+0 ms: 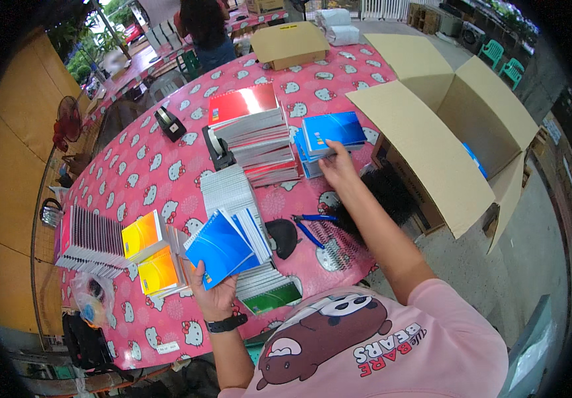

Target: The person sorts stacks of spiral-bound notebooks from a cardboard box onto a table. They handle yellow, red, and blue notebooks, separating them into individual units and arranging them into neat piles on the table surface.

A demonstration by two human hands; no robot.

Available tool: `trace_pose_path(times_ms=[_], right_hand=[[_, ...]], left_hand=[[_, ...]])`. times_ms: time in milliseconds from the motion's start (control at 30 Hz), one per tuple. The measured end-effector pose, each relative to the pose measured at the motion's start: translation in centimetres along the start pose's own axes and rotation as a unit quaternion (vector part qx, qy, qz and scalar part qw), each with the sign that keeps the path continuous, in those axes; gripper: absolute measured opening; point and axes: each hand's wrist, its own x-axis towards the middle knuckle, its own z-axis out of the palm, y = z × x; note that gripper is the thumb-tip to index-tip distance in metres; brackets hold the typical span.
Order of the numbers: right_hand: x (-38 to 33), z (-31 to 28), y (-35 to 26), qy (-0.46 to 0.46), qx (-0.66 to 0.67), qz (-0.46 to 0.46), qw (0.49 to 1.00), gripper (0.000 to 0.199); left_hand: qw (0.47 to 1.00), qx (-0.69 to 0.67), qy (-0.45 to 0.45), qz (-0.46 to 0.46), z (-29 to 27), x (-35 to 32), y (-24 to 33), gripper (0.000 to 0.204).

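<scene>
My left hand (pixel 214 295) is closed on the lower edge of a blue spiral notebook (pixel 216 244), which lies tilted over more blue notebooks (pixel 251 232). Farther right, my right hand (pixel 339 164) grips the near edge of blue notebooks (pixel 333 128) on top of a short pile, one finger lying over the cover. Beside that pile rises a tall stack of red notebooks (pixel 243 106). White-edged notebooks (pixel 226 189) stand between the red stack and my left hand. A green notebook (pixel 272 298) lies close to my body.
Blue-handled pliers (pixel 309 229) lie beside loose dark binding coils (pixel 339 247). Yellow-orange notebooks (pixel 141 235) and a dark-spined stack (pixel 93 239) are at left. Tape dispensers (pixel 170 125) sit farther back. An open carton (pixel 425 139) stands right; a person (pixel 205 30) is beyond the table.
</scene>
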Motion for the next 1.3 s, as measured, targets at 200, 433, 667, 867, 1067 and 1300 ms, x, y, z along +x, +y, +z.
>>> trace_pose_path(times_ms=[200, 433, 667, 867, 1067, 1300], right_hand=[[3.0, 4.3, 3.5, 0.191, -0.03, -0.046, 0.98, 0.041], [2.1, 4.6, 2.9, 0.127, -0.091, -0.001, 0.988, 0.056], [-5.4, 3.5, -0.6, 0.0, -0.282, 0.027, 0.959, 0.064], [-12.9, 5.2, -4.0, -0.38, -0.489, 0.047, 0.784, 0.062], [-14.4, 4.6, -3.9, -0.403, -0.452, 0.082, 0.792, 0.06], [-14.3, 1.6, 0.2, -0.22, -0.369, -0.118, 0.895, 0.064]], left_hand=[[1.0, 0.012, -0.008, -0.003, -0.9, -0.3, -0.6, 0.052], [1.0, 0.001, 0.001, 0.002, -2.0, -0.4, -0.5, 0.054], [0.997, 0.075, 0.012, 0.003, -0.2, 0.3, -0.4, 0.049], [0.915, 0.332, -0.157, -0.168, 3.9, 5.2, -1.3, 0.046], [0.928, 0.256, -0.197, -0.184, 7.9, 7.5, -4.1, 0.048], [0.943, 0.269, -0.132, -0.145, 6.0, 6.4, -12.0, 0.045]])
